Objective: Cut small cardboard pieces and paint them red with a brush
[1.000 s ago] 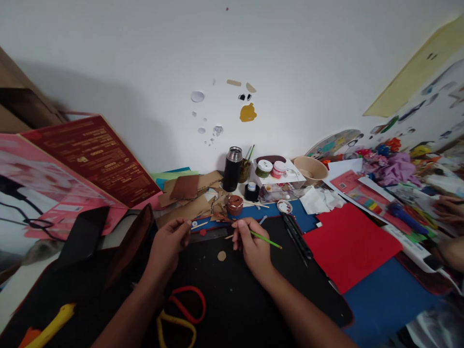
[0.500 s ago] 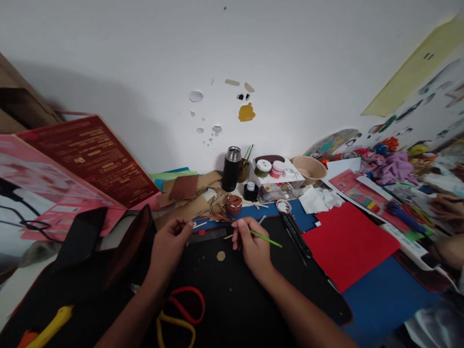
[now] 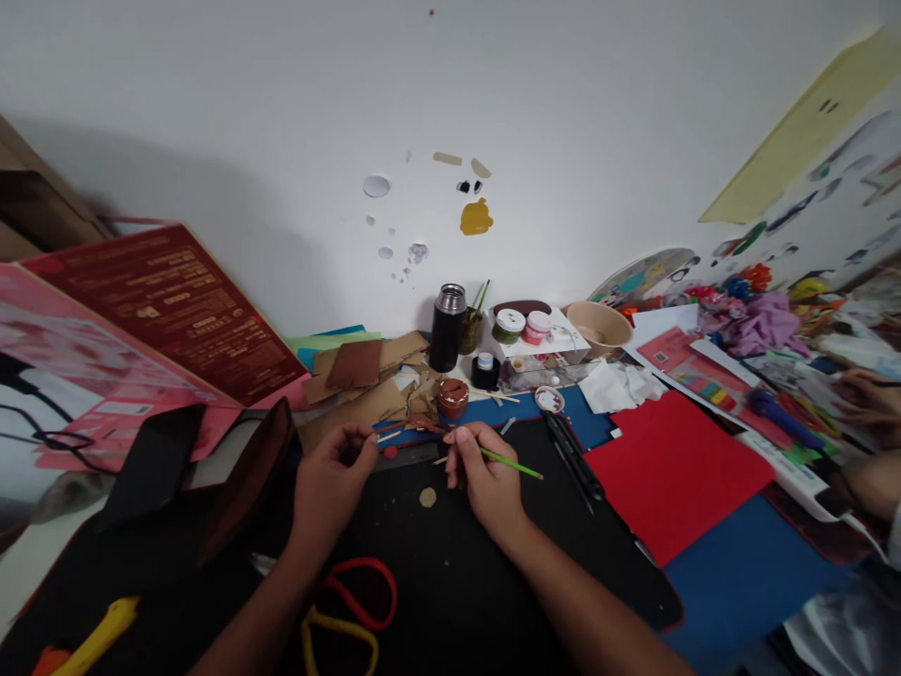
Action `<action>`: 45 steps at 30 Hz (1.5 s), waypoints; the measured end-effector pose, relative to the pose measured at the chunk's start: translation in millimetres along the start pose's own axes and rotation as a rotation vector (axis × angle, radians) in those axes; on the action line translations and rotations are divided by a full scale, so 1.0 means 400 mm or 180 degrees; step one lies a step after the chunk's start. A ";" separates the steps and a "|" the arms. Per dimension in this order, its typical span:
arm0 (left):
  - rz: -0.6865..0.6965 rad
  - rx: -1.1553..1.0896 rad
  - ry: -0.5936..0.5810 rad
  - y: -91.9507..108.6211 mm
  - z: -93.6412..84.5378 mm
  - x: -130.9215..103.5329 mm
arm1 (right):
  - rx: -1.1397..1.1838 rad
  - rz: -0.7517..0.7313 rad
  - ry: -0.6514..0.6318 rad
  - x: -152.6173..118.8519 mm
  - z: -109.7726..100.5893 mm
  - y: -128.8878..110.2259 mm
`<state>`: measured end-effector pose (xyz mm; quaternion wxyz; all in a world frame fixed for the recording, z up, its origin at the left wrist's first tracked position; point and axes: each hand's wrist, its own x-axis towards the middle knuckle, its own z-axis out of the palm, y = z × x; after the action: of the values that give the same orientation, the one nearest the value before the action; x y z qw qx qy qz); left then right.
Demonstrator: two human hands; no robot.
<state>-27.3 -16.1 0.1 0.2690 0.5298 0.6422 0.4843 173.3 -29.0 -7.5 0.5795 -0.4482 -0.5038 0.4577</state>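
Note:
My right hand (image 3: 485,472) pinches a thin green brush (image 3: 512,462), its handle pointing right and down. To its left, my left hand (image 3: 339,469) has thumb and forefinger pressed together on something too small to make out, close to a thin reddish strip. Between the hands, a small round tan disc (image 3: 427,498) lies on the black mat (image 3: 450,601). Just beyond them stands an open jar of brown paint (image 3: 452,398). Cardboard scraps (image 3: 366,404) lie past my left hand. A small red disc (image 3: 390,452) rests beside its fingertips.
Scissors (image 3: 362,591) with red and yellow handles lie near the front. A black flask (image 3: 448,329) stands by the wall. Red paper (image 3: 686,474) and a black cutter (image 3: 573,455) are on the right. At the far right edge is another person's hand (image 3: 869,390).
The whole view has shifted slightly. My hands keep nearly the same pose, with the brush still in my right hand.

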 end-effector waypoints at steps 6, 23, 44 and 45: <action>0.0367 0.0455 0.0077 -0.002 -0.003 -0.014 | -0.0110 -0.0025 -0.0031 0.001 0.003 0.008; -0.0388 -0.0597 -0.0060 0.015 -0.008 -0.004 | -0.0057 0.0151 0.0136 0.008 -0.010 0.014; -0.3453 -0.3951 -0.0591 0.043 -0.007 0.028 | -0.0684 -0.0687 -0.0580 -0.006 0.029 -0.049; -0.3431 -0.3949 -0.0596 0.041 -0.005 0.027 | -0.0676 -0.0690 -0.0554 -0.005 0.028 -0.048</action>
<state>-25.2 -7.3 17.6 0.7603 -0.0574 0.3992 0.5092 163.3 -33.6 11.9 0.5290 -0.4087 -0.6430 0.3738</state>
